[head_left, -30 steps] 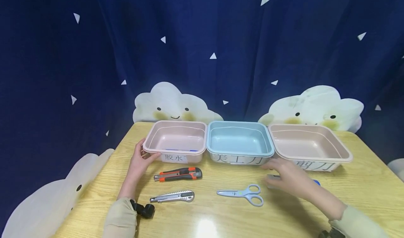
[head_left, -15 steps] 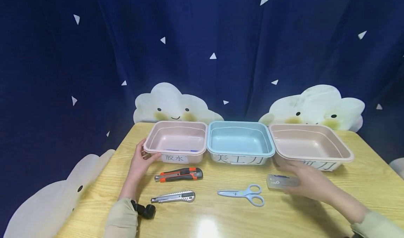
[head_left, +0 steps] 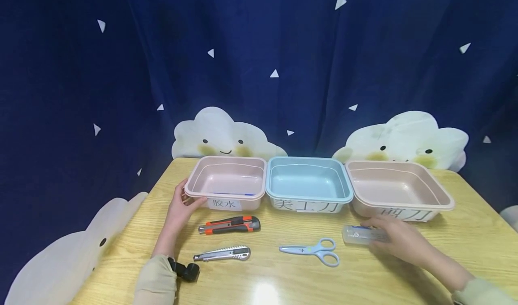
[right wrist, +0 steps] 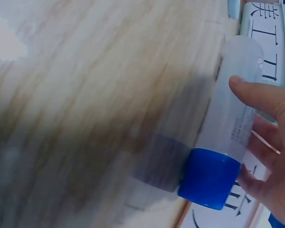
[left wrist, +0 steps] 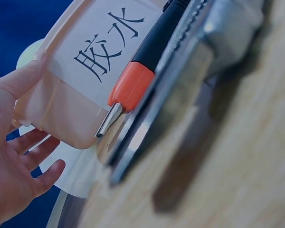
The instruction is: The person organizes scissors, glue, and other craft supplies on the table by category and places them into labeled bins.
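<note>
My right hand (head_left: 398, 239) is at a clear glue bottle (right wrist: 232, 99) with a blue cap (right wrist: 210, 178), lying on its side. In the right wrist view the thumb rests on the bottle's body and the fingers curl at its far side. In the head view that hand hides the cap. My left hand (head_left: 182, 206) touches the front left corner of the left pink bin (head_left: 226, 160), thumb along the front and fingers loosely spread by the side. Near it lie an orange and black utility knife (head_left: 229, 225) and a silver snap-off knife (head_left: 222, 253).
Light blue scissors (head_left: 311, 249) lie in the middle of the wooden table (head_left: 307, 282). A blue bin (head_left: 309, 162) and a second pink bin (head_left: 398, 165) stand in the row, each with a paper label. Something blue shows inside the left bin. Behind hangs a dark blue curtain (head_left: 243, 35).
My right hand has slid to the right along the glue bottle, baring its left end and covering the cap. The bottle barely shifts. My left hand stays at the left bin.
</note>
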`<state>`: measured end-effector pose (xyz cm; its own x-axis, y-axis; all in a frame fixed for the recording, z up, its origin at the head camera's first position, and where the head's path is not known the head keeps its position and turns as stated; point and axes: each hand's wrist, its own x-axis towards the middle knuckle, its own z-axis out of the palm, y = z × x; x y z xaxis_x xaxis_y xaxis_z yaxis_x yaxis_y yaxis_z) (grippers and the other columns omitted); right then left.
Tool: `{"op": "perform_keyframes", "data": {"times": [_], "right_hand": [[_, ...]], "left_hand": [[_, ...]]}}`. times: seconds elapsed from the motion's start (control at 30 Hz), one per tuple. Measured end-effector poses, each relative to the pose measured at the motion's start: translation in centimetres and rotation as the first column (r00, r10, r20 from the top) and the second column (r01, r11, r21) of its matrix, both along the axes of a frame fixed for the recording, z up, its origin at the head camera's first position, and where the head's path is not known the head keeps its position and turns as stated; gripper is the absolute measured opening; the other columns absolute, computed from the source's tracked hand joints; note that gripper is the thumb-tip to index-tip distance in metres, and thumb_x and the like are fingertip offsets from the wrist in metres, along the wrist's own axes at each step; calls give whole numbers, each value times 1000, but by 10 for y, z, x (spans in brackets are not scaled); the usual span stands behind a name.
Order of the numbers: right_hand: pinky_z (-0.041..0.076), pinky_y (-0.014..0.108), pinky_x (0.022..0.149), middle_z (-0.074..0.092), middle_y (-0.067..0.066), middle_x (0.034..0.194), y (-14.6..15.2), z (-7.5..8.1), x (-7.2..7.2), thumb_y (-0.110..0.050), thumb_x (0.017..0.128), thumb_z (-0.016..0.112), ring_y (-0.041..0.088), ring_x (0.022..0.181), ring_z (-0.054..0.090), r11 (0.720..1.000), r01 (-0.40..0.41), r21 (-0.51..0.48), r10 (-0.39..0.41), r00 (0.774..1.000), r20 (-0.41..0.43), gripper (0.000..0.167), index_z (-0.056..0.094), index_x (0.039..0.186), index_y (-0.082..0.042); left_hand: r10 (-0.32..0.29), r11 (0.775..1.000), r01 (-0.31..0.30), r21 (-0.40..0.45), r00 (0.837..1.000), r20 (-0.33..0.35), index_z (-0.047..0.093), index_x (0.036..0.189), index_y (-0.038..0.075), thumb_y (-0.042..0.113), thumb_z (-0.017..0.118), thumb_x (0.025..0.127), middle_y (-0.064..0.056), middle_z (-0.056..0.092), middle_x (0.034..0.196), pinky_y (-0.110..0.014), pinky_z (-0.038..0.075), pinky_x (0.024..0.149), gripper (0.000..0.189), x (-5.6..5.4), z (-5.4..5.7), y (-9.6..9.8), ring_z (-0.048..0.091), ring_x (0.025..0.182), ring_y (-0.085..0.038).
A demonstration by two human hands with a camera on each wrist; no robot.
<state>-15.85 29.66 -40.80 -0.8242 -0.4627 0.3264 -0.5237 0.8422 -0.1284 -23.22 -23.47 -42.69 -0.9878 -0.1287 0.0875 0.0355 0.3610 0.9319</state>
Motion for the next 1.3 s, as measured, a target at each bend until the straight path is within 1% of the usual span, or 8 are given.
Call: {"op": "perform_keyframes", "data": {"times": [0.2,0.3,0.57,0.67,0.8,0.97,1.2,1.3], "right_hand": [[48,47,78,65,5,101,3,-10,-4,-13,53,81,28,94,59,997,-77,-4,76,995,-67,54,66,104,-8],[48,48,79,64,7,102,4,-14,-7,-10,49,81,30,94,58,995,-103,-4,103,991,-84,58,65,105,-6],[49,47,78,63,11,104,3,-16,-8,-10,52,81,29,93,59,993,-113,-32,109,990,-94,55,65,104,-5],[48,49,78,62,13,106,2,-14,-7,-10,53,81,31,96,59,994,-105,-40,101,991,-85,55,64,105,-5],[48,47,79,62,13,109,-2,-10,-5,-9,55,80,30,97,58,993,-109,-45,104,989,-107,55,63,108,-6],[47,43,79,63,10,107,-13,-3,-6,-8,57,79,27,97,58,989,-130,-64,119,981,-150,53,64,108,-7],[43,38,82,65,3,105,-29,6,-6,-8,58,78,24,96,58,983,-150,-104,132,978,-163,51,64,107,-10],[42,36,83,65,0,104,-36,11,-6,-11,60,79,22,96,59,980,-163,-114,143,975,-168,49,64,107,-12]], "left_hand": [[-4,1000,4,10,1000,0,15,145,20,29,73,77,-15,33,140,-47,38,101,90,1,0,0,38,124,-34],[-1,1000,1,4,1000,-4,15,145,20,29,73,77,-15,34,140,-47,38,101,90,1,0,0,38,124,-34],[-5,1000,5,11,1000,-10,15,145,20,30,72,77,-15,34,140,-48,38,100,89,1,0,0,38,123,-34],[-4,1000,4,3,1000,-5,14,145,21,31,72,77,-15,34,140,-47,39,100,90,2,1,0,39,123,-34],[-2,1000,2,3,1000,-4,15,145,21,31,72,77,-16,34,139,-47,39,99,90,1,1,0,39,123,-34],[-3,1000,3,4,1000,-7,15,145,19,30,72,77,-16,35,139,-47,39,100,90,1,0,0,40,123,-34],[-2,1000,2,5,1000,-13,16,145,20,29,73,77,-16,35,139,-46,39,100,90,0,1,0,40,123,-33],[2,1000,-2,5,1000,-12,15,145,20,29,73,77,-16,35,139,-46,39,100,90,0,0,0,41,122,-33]]}}
